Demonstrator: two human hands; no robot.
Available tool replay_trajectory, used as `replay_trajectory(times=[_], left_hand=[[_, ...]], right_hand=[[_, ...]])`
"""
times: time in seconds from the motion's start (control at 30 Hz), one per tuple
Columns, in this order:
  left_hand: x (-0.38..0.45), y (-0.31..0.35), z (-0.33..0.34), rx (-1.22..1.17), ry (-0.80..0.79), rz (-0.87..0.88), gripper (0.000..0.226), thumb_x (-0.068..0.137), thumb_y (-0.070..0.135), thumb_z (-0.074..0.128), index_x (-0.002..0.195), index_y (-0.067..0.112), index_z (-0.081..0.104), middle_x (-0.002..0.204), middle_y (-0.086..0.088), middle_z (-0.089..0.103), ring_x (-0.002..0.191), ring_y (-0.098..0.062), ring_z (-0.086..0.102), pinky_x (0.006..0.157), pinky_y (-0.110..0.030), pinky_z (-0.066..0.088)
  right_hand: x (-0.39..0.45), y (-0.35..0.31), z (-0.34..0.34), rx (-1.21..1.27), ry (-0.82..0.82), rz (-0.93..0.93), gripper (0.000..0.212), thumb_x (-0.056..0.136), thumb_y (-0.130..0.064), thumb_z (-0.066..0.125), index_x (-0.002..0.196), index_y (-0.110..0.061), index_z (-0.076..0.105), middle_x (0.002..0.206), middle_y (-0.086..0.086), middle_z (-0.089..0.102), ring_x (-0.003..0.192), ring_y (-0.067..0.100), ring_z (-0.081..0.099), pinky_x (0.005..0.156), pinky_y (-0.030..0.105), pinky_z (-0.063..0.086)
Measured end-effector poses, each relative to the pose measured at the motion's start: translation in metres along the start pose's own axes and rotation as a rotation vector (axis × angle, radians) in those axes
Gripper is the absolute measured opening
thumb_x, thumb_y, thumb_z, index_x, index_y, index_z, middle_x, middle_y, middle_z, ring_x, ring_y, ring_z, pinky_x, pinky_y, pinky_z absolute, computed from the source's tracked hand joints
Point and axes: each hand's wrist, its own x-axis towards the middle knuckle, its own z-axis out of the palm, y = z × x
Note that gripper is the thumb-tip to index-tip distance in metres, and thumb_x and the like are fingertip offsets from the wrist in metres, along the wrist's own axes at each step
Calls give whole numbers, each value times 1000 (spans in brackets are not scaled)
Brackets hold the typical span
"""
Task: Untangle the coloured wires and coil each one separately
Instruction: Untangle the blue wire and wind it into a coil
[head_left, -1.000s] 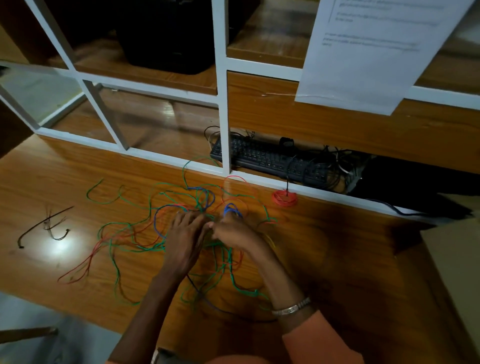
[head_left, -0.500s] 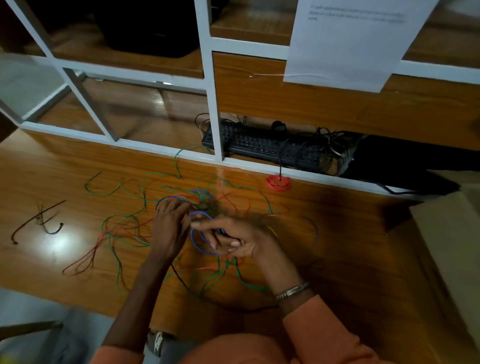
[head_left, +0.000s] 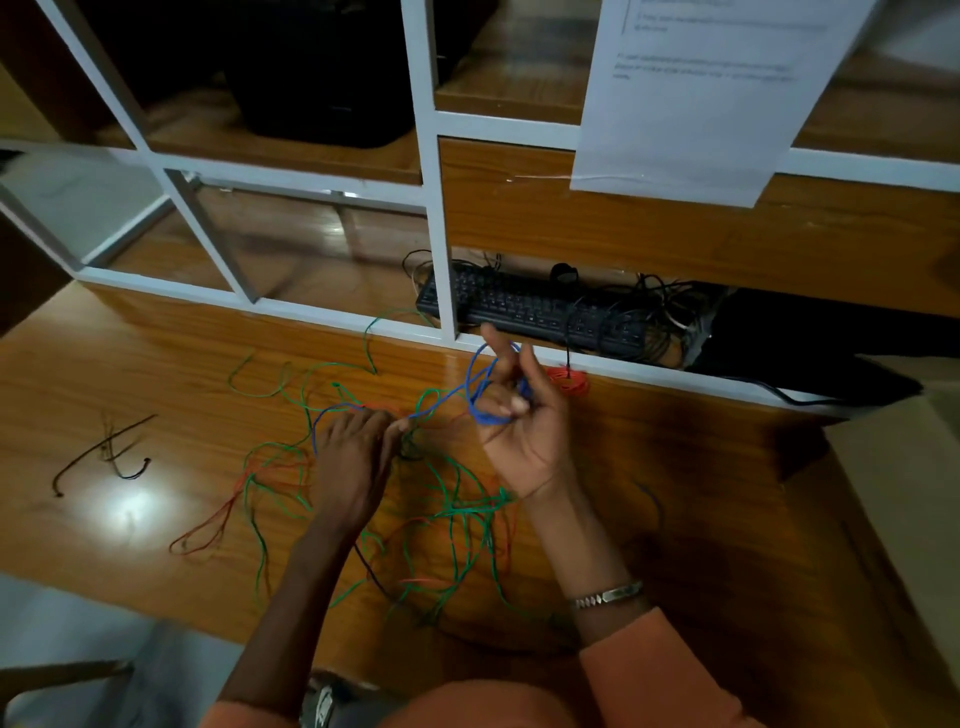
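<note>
A tangle of green wires (head_left: 452, 512) and red wires (head_left: 218, 525) lies spread on the wooden desk (head_left: 701, 519). A blue wire (head_left: 475, 374) runs out of the tangle and loops around the fingers of my right hand (head_left: 519, 431), which is raised palm-up above the desk and grips the loops. My left hand (head_left: 353, 457) presses palm-down on the tangle's middle, with its fingertips pinching the blue wire where it leaves the heap. A coiled red wire (head_left: 569, 382) rests at the desk's back edge, just behind my right hand.
Thin black wires (head_left: 104, 452) lie apart at the left. Behind the desk rises a white-framed partition (head_left: 441, 234); a black keyboard (head_left: 535, 309) and dark cables sit in the slot beneath it. A paper sheet (head_left: 701, 93) hangs at the upper right.
My right hand has lifted off the tangle and turned palm-up, moving back and right with blue wire looped on its fingers. My left hand has stayed on the heap.
</note>
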Motion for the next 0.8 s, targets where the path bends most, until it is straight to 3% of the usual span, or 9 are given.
replay_trajectory(times=[0.03,0.1,0.23,0.3,0.4,0.47,0.53,0.67,0.8], left_hand=[[2,4,-3,12,11,-2,53,110,56,27,90,21,61,91,-3,62,87,-35,58,77,-46,44],[6,10,-7,6,31,18,50,110,54,32,95,19,65,101,-2,64,93,-35,60,82,-46,46],[7,24,-16,4,119,71,32,106,44,52,99,18,68,113,-4,60,101,-31,60,92,-45,44],[10,30,-19,52,170,74,31,104,44,56,97,17,69,114,-6,61,101,-32,62,93,-45,43],[15,29,-24,95,209,46,35,103,48,56,95,18,72,117,-9,62,103,-33,63,95,-46,43],[15,29,-26,107,224,57,44,105,54,48,95,19,72,120,-10,62,106,-31,61,100,-49,44],[13,31,-27,94,242,71,54,107,58,36,94,19,72,121,-11,62,107,-28,59,102,-51,44],[10,29,-24,62,258,133,52,106,57,42,96,16,73,115,-10,64,106,-23,54,102,-52,44],[4,17,-12,55,191,181,33,101,48,56,97,18,70,104,-3,66,100,-27,63,106,-54,44]], right_hand=[[2,-2,0,35,42,-68,49,106,-25,45,143,7,51,115,16,74,83,14,75,69,21,58],[10,-4,3,41,139,-160,53,106,-19,45,152,6,38,149,22,54,132,25,60,102,30,54],[29,6,12,-704,467,-197,56,108,-7,43,160,-3,21,163,8,33,151,20,32,126,37,25],[29,17,15,-1400,490,-91,62,108,-17,45,162,-7,17,151,-1,43,143,16,42,121,33,32],[24,30,21,-2197,331,-12,39,87,-2,53,125,3,63,90,-3,56,81,21,61,70,33,49],[13,43,44,-2273,262,173,15,88,-1,52,102,2,55,101,19,61,92,37,60,70,36,45],[7,47,53,-2321,207,293,8,93,-12,53,97,-6,50,109,20,62,99,38,61,69,35,42],[11,45,52,-2417,248,302,21,90,-29,55,83,-9,56,94,15,67,91,37,64,65,32,38],[17,36,27,-2071,294,622,31,88,-32,57,72,-10,72,53,1,63,56,22,60,56,32,47]])
